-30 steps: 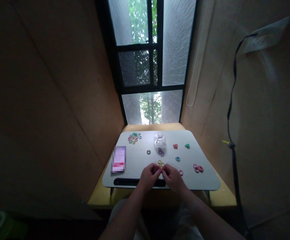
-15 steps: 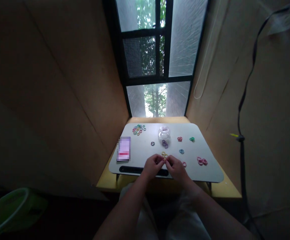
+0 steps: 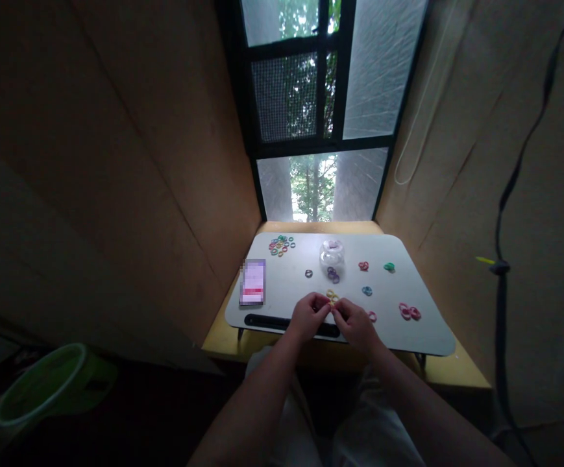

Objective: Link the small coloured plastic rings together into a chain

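My left hand and my right hand meet fingertip to fingertip over the front of a white folding table. Both are closed in a pinch on a small yellow ring, partly hidden by the fingers. More yellow rings lie just beyond the fingertips. Behind these are purple rings and a clear round jar. A pink ring lies beside my right hand, a dark ring further left. Blue rings, red rings and green rings form small groups to the right.
A mixed ring pile lies at the back left, above a phone. Pink rings sit at the right. A black slot runs along the front edge. A green basket stands low left; a dark cable hangs right.
The whole view has shifted, so the table and hands appear further right. My hands stay together at the yellow ring, with the fingers slightly changed in position.
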Available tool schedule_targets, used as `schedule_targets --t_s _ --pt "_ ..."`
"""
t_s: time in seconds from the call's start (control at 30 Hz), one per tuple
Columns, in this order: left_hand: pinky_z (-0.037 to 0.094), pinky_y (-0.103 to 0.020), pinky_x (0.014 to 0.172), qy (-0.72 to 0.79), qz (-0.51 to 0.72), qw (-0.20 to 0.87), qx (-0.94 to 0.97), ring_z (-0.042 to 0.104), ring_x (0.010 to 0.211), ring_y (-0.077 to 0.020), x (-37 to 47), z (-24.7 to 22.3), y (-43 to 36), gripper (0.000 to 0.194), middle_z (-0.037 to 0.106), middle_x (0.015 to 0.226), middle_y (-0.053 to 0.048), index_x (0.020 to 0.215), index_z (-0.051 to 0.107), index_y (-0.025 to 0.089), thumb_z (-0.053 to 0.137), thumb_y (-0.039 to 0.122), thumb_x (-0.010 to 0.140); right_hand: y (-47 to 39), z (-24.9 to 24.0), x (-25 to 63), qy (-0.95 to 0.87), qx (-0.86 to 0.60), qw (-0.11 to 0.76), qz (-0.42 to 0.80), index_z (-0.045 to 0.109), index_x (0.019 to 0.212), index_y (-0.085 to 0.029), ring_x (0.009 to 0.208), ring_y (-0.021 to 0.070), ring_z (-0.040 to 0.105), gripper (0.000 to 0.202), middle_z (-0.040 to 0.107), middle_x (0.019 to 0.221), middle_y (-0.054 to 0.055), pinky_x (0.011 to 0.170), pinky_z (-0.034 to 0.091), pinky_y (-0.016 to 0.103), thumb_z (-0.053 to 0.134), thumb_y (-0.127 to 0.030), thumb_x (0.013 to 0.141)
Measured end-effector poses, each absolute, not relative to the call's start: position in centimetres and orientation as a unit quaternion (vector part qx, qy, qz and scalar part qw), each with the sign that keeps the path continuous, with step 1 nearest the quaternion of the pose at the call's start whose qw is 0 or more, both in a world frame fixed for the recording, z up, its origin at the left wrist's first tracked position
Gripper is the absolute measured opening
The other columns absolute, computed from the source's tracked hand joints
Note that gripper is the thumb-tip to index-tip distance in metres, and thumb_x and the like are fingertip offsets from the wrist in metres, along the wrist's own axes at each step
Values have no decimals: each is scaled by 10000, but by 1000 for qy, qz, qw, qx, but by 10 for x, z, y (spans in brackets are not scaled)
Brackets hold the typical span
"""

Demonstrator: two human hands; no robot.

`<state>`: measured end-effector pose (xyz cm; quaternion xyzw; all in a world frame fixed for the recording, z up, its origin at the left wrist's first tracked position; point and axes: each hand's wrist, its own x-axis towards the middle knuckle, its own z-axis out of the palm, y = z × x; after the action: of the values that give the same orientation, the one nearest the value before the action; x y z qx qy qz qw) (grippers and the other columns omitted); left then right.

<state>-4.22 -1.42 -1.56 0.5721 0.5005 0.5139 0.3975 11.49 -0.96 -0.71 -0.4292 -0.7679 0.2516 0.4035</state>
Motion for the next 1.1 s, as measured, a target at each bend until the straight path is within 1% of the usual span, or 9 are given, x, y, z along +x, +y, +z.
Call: schedule_targets --t_s 0.27,0.53,0.63,0.87,1.1 --pt "429 -223 604 497 518 396 572 531 632 -109 -43 -10 -17 249 626 715 -8 890 652 148 662 375 787 -8 -6 115 -772 -436 391 249 519 737 -208 588 142 507 156 564 636 -16 567 351 256 489 -273 875" --pt "424 -220 596 506 511 384 579 528 625 -108 -43 -13 -14 231 625 711 -6 871 656 150 665 363 782 -5 -12 115 -762 -436 401 260 547 754 -209 626 152 534 156 602 681 -3 595 380 258 485 -274 881" --pt "427 -224 604 503 510 382 584 537 638 -112 -43 -12 -14 243 636 733 -13 864 653 151 677 375 774 -6 -11 116 -762 -438 400 259 547 756 -212 613 149 529 150 593 670 -9 585 376 254 489 -273 880" --pt "424 -224 595 507 502 387 584 512 608 -106 -42 -8 -16 278 604 686 5 846 640 152 684 414 764 -9 -5 115 -763 -438 400 256 573 776 -206 637 151 552 156 630 701 1 609 393 254 484 -278 881" --pt "415 -224 595 502 503 390 586 513 621 -107 -42 -1 -18 307 607 700 1 820 641 148 683 446 757 -10 -3 115 -761 -438 404 257 578 782 -206 631 157 552 150 632 701 7 597 388 260 477 -275 869"
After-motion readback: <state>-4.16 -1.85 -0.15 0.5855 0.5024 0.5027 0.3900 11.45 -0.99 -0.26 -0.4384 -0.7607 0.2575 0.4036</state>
